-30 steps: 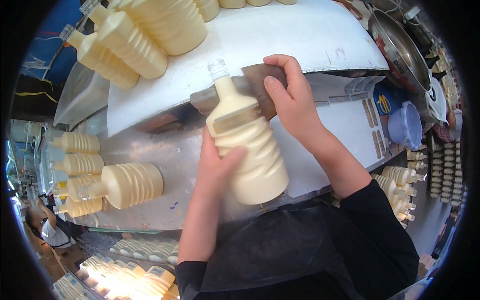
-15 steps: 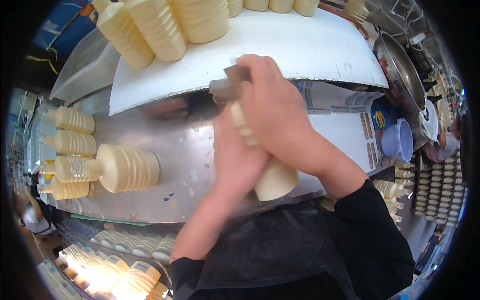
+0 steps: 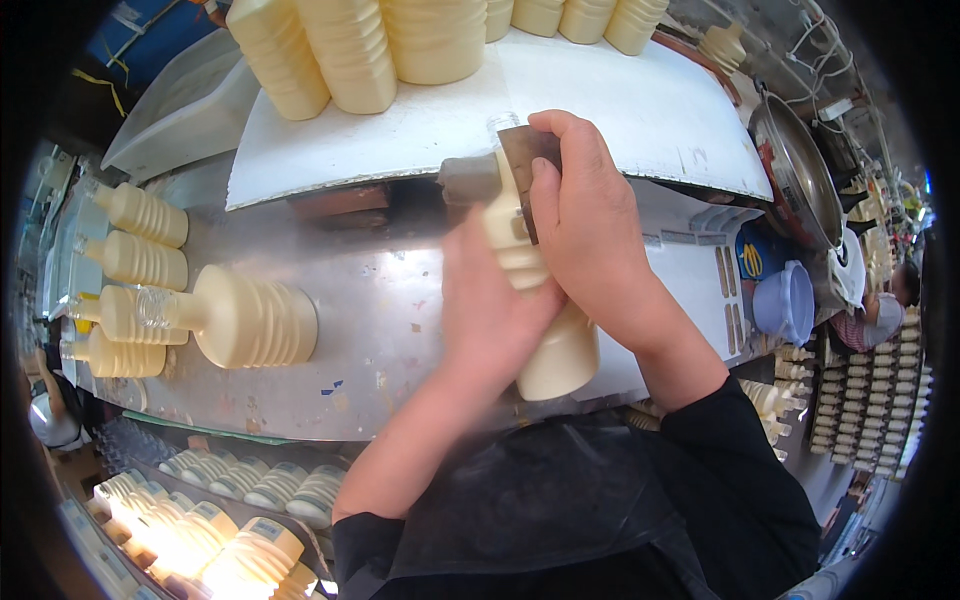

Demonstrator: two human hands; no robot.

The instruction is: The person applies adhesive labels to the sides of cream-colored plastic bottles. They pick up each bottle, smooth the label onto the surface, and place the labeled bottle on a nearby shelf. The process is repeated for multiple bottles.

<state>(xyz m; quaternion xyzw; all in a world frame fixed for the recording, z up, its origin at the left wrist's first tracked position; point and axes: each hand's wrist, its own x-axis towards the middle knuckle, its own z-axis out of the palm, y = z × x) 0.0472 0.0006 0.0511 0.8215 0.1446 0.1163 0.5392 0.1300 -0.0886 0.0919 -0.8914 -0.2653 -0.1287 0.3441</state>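
Note:
A cream ribbed bottle (image 3: 558,362) with a clear neck slants between my hands, its base toward me. My left hand (image 3: 490,310), partly blurred, is wrapped round its side. In my right hand (image 3: 590,220) is a thin dark brown rectangular plate (image 3: 522,175), gripped between thumb and fingers, lying along the bottle's upper part below the neck. On the other side of the bottle, just beyond my left fingers, is a grey block (image 3: 470,180); what supports it is hidden.
A raised white board (image 3: 600,95) bears several cream bottles (image 3: 435,40). More bottles (image 3: 255,318) lie on the metal table (image 3: 380,300) at left. A white tub (image 3: 185,105) sits far left; a purple bucket (image 3: 785,302) and large pan (image 3: 797,165) are at right. Another person (image 3: 885,310) is at far right.
My right hand has shifted slightly right, and the brown plate now lies lengthwise along the bottle, showing more of its face. The bottle's clear neck has come into sight. The whole view has shifted slightly.

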